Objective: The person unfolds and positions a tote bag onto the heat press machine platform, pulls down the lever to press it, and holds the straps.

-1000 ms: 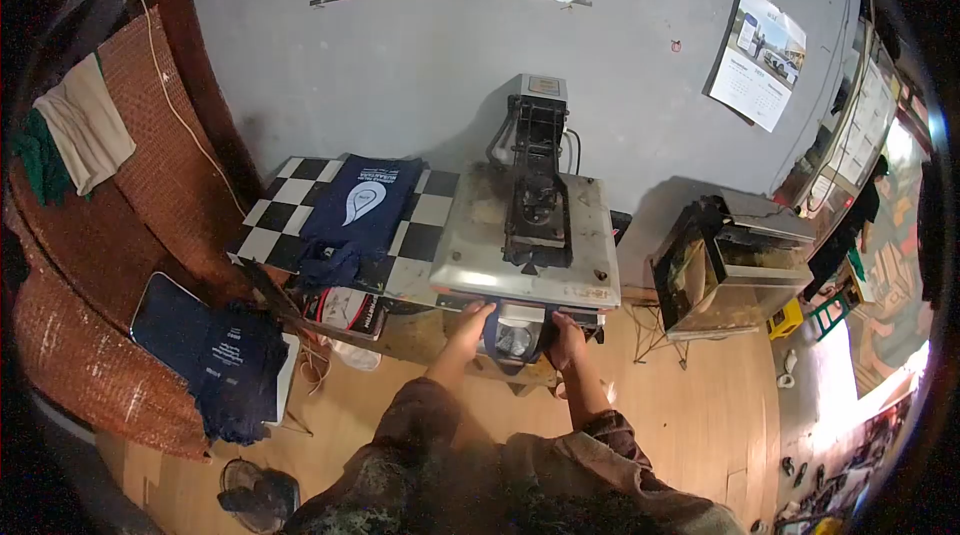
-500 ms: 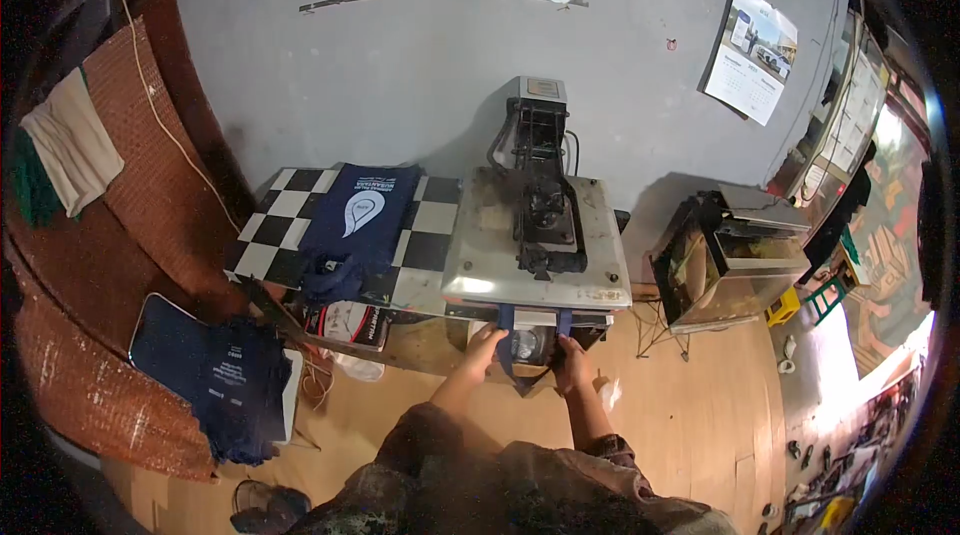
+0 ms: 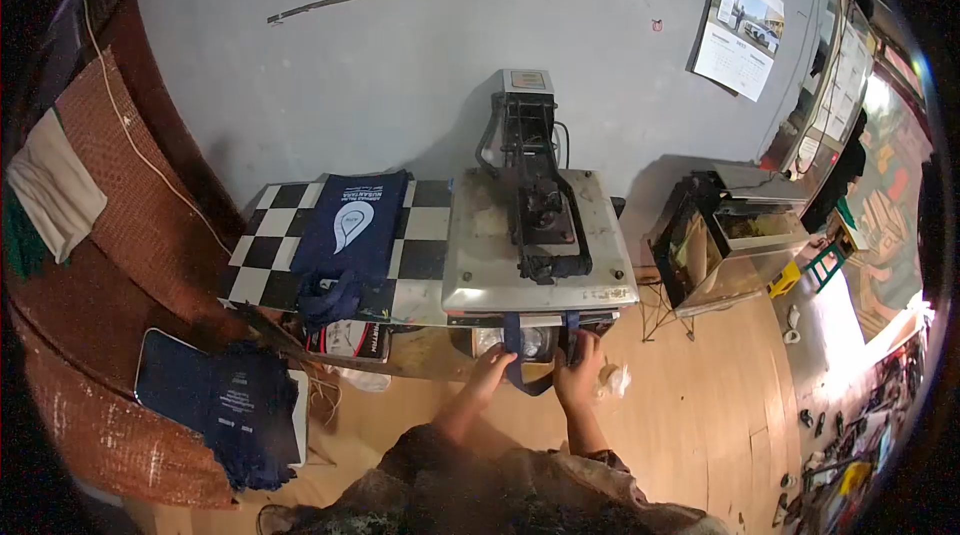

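Observation:
A heat press (image 3: 540,235) stands in front of me with its metal upper plate down over the lower one. From its front edge hangs the navy bag strap (image 3: 514,337), looping down between my hands. My left hand (image 3: 488,371) pinches the left length of this strap. On the other side, my right hand (image 3: 577,367) has its fingers closed around the right length. Whatever the strap is attached to is hidden under the press plate. Left of the press, a navy tote bag (image 3: 345,235) with a white print lies flat, its handles bunched toward me.
The bag rests on a black-and-white checkered tabletop (image 3: 424,225). More dark printed fabric (image 3: 240,410) drapes over a chair at lower left. A glass tank (image 3: 740,245) on a wire stand is to the right. Boxes (image 3: 345,340) sit under the table.
The head view has shifted slightly. Both hands stay on the strap, and the fingers of my right hand sit a little higher along it. The strap loop has swung slightly right.

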A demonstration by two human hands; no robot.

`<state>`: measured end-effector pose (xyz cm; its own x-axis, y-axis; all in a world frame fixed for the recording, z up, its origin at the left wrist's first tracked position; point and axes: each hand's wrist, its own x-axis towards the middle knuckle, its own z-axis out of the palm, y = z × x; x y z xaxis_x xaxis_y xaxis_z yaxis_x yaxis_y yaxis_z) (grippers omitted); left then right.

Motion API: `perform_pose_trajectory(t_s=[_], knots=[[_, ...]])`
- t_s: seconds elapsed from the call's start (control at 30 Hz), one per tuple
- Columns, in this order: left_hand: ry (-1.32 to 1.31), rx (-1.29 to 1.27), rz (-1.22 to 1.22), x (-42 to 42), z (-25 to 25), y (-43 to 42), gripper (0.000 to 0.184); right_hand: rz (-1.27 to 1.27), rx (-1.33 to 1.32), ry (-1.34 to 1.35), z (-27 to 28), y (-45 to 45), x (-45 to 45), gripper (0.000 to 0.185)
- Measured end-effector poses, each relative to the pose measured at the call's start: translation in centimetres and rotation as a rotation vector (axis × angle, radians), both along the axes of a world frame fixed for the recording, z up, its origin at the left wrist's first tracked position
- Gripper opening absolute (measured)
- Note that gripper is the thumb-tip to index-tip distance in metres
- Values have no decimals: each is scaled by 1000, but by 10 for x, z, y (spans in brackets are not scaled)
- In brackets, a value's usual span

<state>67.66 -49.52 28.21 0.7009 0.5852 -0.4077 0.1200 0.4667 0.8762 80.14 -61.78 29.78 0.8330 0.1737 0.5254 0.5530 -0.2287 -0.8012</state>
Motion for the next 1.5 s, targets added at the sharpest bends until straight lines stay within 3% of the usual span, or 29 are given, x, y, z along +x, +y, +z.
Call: perform_pose_trajectory(t_s=[0.07,0.1,0.17,0.23,0.33,0.37,0.43,0.47,0.63,0.7,0.73,0.77,0.83,0.9,0.97,1.13,1.23,1.33,1.43,1.5], knots=[[-28,47,-14,-1,2,-1,17,287,-162,-35,2,-1,2,23],[-26,45,-14,-2,-6,0,17,447,91,273,14,7,-9,16],[-24,82,-95,0,-28,5,23,520,87,354,-10,27,-3,9],[-47,127,-96,-2,-10,-1,24,570,124,510,-8,39,-1,11],[-128,293,-115,-7,-4,-3,24,760,-42,1023,-27,61,23,31],[-186,412,-141,-10,-2,-1,25,774,-40,1019,-18,68,22,31],[-96,383,-159,-15,1,6,25,858,231,1493,-1,77,19,31],[-9,341,-186,-17,2,8,26,916,270,1547,0,80,20,28],[137,174,-254,-20,1,28,25,1058,284,1522,15,80,12,23],[77,403,-508,-24,-18,55,36,1040,284,1526,15,79,11,22],[79,404,-509,-22,-40,65,36,1068,249,1447,13,78,12,22],[2,524,-361,-20,-73,74,28,1092,216,1368,12,78,12,22],[-98,669,-90,-21,-69,70,20,1089,206,1344,14,75,12,22],[-80,669,-30,-15,-45,66,20,1082,193,1320,28,69,7,21],[-61,668,38,-11,-17,57,19,926,24,1086,46,62,-3,22],[-230,376,29,-2,17,33,29,989,14,956,24,58,-7,25],[-114,315,17,3,-2,33,32,982,19,960,12,54,-12,26],[-187,184,-58,5,-29,38,32,975,18,940,25,42,-20,25],[-84,105,-20,1,25,14,30,985,-26,864,2,36,-17,27],[-98,80,-47,4,16,14,30,1008,-36,802,12,30,-20,28]])
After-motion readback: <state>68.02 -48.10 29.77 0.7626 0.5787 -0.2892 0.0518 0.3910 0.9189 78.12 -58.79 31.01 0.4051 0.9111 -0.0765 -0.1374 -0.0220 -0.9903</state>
